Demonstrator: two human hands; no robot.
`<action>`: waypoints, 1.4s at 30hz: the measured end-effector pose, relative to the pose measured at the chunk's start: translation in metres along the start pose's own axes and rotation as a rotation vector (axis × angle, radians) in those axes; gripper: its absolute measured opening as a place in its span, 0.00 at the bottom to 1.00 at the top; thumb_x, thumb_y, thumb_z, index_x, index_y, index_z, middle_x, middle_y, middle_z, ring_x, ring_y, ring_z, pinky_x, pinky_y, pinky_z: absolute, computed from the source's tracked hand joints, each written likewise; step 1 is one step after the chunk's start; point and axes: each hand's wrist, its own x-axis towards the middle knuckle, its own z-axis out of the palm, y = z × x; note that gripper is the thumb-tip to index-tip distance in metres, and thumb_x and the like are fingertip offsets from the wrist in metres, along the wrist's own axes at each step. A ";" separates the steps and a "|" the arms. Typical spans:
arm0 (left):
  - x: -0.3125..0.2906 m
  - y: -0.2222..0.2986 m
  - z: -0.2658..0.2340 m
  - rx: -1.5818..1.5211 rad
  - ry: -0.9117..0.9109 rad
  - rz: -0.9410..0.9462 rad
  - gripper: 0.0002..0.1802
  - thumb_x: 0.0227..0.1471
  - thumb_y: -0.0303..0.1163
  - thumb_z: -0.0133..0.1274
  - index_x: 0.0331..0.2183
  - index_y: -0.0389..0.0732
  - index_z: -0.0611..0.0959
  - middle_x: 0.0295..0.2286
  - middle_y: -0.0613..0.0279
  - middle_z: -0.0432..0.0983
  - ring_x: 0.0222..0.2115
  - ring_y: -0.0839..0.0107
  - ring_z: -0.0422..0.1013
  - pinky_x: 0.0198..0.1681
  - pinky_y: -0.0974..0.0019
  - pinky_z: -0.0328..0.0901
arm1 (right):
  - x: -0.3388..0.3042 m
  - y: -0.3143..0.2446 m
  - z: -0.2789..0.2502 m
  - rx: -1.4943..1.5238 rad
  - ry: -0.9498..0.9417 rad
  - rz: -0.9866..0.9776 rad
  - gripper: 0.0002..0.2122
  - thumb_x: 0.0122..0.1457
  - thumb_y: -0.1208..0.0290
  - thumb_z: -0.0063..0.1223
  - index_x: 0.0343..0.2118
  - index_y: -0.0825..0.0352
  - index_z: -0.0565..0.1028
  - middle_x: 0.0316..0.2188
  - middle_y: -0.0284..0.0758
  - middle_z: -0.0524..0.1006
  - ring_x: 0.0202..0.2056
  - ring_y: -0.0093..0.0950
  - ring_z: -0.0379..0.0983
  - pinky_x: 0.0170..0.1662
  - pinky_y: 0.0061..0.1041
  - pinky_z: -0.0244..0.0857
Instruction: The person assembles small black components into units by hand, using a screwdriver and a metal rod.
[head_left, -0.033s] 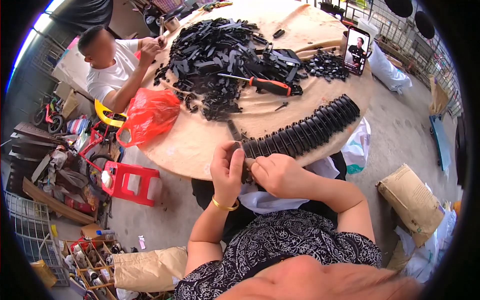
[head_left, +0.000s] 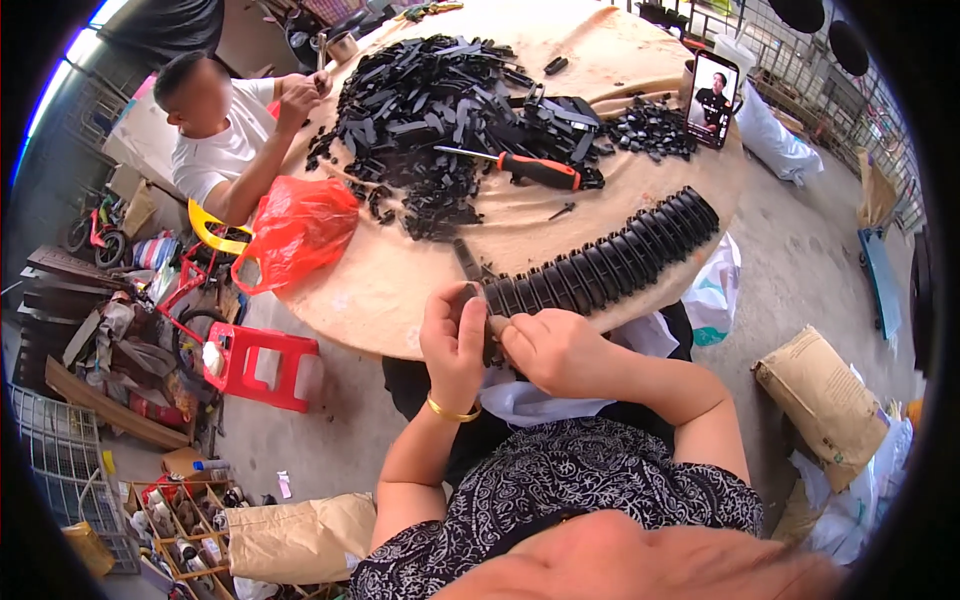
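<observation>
A black cable chain (head_left: 610,265) of linked plastic segments runs along the table's near edge, curving up to the right. My left hand (head_left: 455,335) pinches its left end between thumb and fingers. Close beside it, my right hand (head_left: 550,350) is closed with its fingertips at the same end link. The fingers cover most of that link, so any small part in them is hidden. A loose flat black piece (head_left: 466,260) lies just beyond my left fingers. Farther off, a large heap of black plastic parts (head_left: 420,120) covers the table, with an orange-and-black screwdriver (head_left: 540,172) on it.
A red plastic bag (head_left: 305,225) hangs over the round cloth-covered table (head_left: 370,320) at left. Across from it, a person in a white shirt (head_left: 215,145) handles something small. A phone (head_left: 712,100) stands at right. A red stool (head_left: 265,365) and paper sacks (head_left: 825,405) are on the floor.
</observation>
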 end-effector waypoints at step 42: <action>0.035 -0.019 -0.044 -0.697 -0.171 -0.431 0.23 0.48 0.33 0.52 0.45 0.34 0.66 0.23 0.65 0.69 0.20 0.78 0.66 0.21 0.78 0.62 | 0.066 0.075 -0.015 1.365 -0.322 0.662 0.19 0.52 0.79 0.40 0.49 0.66 0.64 0.23 0.29 0.67 0.21 0.16 0.67 0.21 0.18 0.69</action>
